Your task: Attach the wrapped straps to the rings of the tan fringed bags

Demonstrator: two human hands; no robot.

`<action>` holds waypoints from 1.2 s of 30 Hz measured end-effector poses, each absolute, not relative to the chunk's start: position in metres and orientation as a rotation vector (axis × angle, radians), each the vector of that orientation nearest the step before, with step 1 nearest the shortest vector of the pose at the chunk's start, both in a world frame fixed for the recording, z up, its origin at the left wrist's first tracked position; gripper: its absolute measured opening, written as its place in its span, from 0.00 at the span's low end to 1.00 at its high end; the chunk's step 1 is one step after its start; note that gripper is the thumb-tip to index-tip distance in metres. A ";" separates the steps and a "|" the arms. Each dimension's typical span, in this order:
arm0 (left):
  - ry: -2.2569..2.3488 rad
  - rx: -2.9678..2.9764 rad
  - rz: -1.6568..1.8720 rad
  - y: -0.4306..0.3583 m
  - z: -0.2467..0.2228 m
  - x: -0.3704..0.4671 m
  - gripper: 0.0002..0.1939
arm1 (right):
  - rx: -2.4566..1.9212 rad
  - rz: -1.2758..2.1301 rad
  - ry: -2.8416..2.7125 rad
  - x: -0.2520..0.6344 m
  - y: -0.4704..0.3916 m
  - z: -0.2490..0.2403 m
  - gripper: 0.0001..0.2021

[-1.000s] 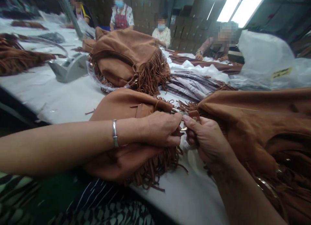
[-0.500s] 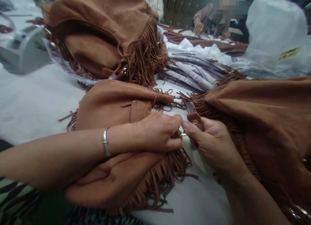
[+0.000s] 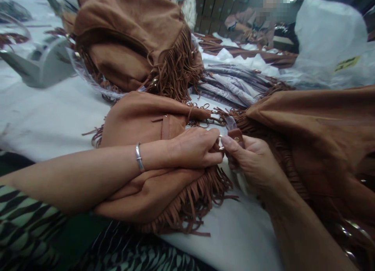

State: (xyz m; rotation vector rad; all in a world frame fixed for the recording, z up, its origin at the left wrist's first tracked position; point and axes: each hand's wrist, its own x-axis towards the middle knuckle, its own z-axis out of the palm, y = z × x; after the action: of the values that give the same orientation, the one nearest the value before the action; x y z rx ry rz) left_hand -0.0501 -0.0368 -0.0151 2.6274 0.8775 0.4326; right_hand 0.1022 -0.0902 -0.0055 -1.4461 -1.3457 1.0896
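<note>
Left hand in from 9 o'clock, knuckles up, pinching metal clasp. Right hand from 4-5 o'clock, clamped on leather tab. Fringed bag under left wrist, 8-10 o'clock of grip.

- Near bag: tan brown, plain, fringe browner
- Tab: reddish brown, gold-toned stud
- Fitting: pale gold
- Bangle: silver
- Sleeve: pale green, wavy black stripes
- Dispenser: grey
- Table: white
- Label: yellow, black marks
- Plastic: cloudy white
- Boxes: dull brown
</note>
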 end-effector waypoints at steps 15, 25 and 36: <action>0.929 2.810 0.332 -0.045 -0.008 -0.045 0.15 | -1.610 0.293 -2.001 0.112 -0.090 0.012 0.07; 0.720 2.202 0.383 -0.038 -0.013 -0.045 0.14 | -1.472 1.005 -1.385 0.124 -0.093 -0.004 0.13; 0.622 1.829 0.592 -0.035 -0.006 -0.053 0.10 | -1.587 0.783 -1.547 0.125 -0.101 0.006 0.13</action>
State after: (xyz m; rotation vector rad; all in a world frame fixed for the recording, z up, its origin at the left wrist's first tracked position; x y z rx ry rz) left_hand -0.0535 -0.0351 -0.0063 1.8287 0.6221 0.5919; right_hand 0.1253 -0.1015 0.0059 -1.5873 -1.5474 0.7832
